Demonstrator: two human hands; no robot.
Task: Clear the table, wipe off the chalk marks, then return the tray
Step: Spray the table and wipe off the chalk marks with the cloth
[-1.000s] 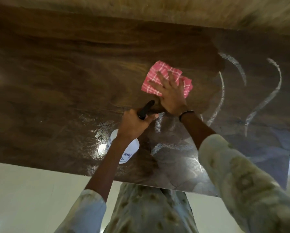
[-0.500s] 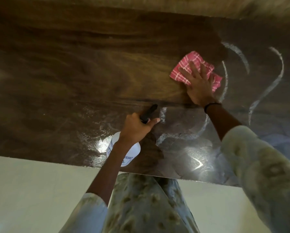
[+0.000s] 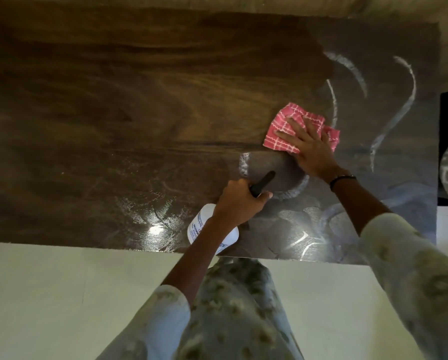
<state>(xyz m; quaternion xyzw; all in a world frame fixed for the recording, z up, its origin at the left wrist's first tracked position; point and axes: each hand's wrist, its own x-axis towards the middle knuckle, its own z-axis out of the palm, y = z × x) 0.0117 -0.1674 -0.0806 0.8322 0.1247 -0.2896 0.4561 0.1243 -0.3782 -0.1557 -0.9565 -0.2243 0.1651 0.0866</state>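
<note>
Cloth [image 3: 286,128] is pressed flat by straight right-hand fingers [image 3: 289,135]; bottle [image 3: 212,233] is gripped left. Firm overlapping strokes across chalk [image 3: 407,100] are advised.

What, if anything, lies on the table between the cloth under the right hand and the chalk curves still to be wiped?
Nothing visible. The right hand presses the pink checked cloth flat on the table; bare tabletop separates it from the chalk marks to its right.

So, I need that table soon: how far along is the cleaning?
Partway. The dark wooden table's left side shows no chalk. The right hand presses the pink checked cloth; the left hand grips the white spray bottle. White chalk curves remain at right, and no tray is clearly identifiable.
</note>
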